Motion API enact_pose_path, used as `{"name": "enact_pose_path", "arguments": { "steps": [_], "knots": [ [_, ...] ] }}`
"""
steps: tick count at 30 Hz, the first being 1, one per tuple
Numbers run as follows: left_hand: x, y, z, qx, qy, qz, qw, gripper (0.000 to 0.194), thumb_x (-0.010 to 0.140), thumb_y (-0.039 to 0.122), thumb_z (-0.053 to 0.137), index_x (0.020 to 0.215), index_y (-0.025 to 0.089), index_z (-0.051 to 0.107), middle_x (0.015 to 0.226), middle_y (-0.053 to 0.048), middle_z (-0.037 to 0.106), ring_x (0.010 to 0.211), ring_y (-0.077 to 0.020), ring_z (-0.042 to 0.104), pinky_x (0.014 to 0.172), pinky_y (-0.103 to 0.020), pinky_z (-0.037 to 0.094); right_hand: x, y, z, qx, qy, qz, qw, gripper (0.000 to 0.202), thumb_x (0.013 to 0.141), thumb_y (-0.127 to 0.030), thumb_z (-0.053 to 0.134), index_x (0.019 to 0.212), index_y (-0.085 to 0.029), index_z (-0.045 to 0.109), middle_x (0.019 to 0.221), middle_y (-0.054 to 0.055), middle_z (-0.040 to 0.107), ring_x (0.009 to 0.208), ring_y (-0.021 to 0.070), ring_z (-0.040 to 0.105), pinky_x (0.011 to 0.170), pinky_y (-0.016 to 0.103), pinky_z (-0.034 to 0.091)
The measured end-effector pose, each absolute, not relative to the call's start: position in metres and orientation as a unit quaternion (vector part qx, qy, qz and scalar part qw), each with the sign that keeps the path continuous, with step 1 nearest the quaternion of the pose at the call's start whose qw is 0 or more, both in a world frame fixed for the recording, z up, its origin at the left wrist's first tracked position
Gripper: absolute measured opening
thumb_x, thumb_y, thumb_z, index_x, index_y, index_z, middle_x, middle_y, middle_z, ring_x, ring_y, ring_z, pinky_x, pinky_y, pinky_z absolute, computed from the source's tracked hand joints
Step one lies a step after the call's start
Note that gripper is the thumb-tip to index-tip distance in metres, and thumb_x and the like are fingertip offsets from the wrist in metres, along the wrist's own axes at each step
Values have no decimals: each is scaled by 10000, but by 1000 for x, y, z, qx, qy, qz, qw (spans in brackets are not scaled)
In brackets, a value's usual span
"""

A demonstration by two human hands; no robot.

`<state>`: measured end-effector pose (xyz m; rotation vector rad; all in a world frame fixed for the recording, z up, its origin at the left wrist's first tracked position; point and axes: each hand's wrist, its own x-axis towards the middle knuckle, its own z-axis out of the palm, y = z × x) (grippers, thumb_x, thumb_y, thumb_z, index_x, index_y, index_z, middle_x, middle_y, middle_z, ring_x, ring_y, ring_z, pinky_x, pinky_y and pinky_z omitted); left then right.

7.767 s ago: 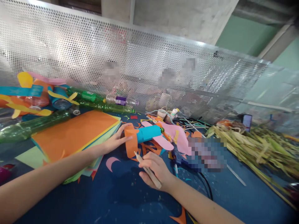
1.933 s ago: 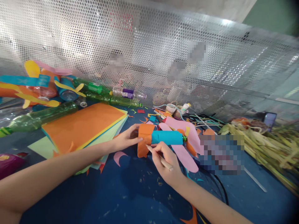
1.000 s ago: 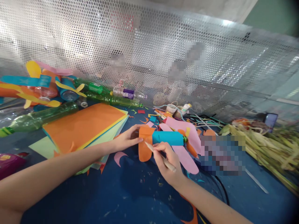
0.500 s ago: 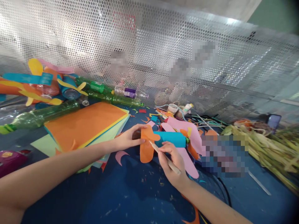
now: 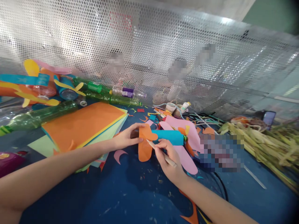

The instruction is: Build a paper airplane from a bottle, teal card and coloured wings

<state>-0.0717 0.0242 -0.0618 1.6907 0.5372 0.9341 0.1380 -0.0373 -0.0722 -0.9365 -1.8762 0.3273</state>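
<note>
A bottle wrapped in blue paper [image 5: 171,136] lies across the table, its green cap to the right. Pink wing-shaped paper [image 5: 185,160] sticks out from it, and an orange paper piece with rounded ends [image 5: 144,151] sits at its left end, so it looks like a toy plane. My left hand [image 5: 127,137] grips that left end, fingers above and thumb below. In my right hand [image 5: 170,157] is a white pen [image 5: 171,162], held in a writing grip. Its tip meets or nearly meets the orange paper; I cannot tell which.
Stacked coloured paper [image 5: 86,123] and a green plastic bottle [image 5: 44,115] lie left. Behind them are more bottles [image 5: 127,92] and finished paper planes [image 5: 42,82]. Paper scraps, a white tube [image 5: 185,107], dry husks [image 5: 263,146] and a phone [image 5: 269,119] surround the work. A perforated metal panel [image 5: 149,46] stands behind.
The pen and my right hand have shifted slightly up and left over the orange paper. My left hand keeps its hold. The whole view has moved a little.
</note>
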Motion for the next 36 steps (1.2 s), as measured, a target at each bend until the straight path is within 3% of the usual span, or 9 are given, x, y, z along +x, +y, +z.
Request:
{"name": "enact_pose_path", "arguments": {
  "steps": [22, 29, 36],
  "knots": [
    [-70, 25, -62, 712, 234, 393, 533, 460, 816, 260, 622, 1232, 247, 426, 1359, -104, 432, 1207, -272, 481, 977, -458, 400, 137, -39, -66, -393, -783, 112, 468, 52, 898, -200, 470, 853, -213, 493, 839, 31, 537, 788, 174, 563, 687, 313, 466],
    [-69, 24, -62, 707, 234, 390, 542, 468, 817, 247, 620, 1237, 245, 415, 1329, -106, 471, 1157, -253, 522, 944, -441, 425, 136, -39, -66, -380, -791, 91, 471, 80, 887, -184, 471, 820, -225, 487, 769, 20, 547, 843, 203, 578, 814, 397, 461],
    [-70, 23, -60, 710, 240, 384, 539, 465, 822, 260, 617, 1242, 241, 417, 1332, -111, 469, 1172, -260, 509, 953, -441, 410, 136, -38, -64, -372, -796, 91, 469, 86, 878, -164, 475, 816, -222, 484, 760, 13, 540, 839, 196, 573, 837, 396, 453]
  ]
}}
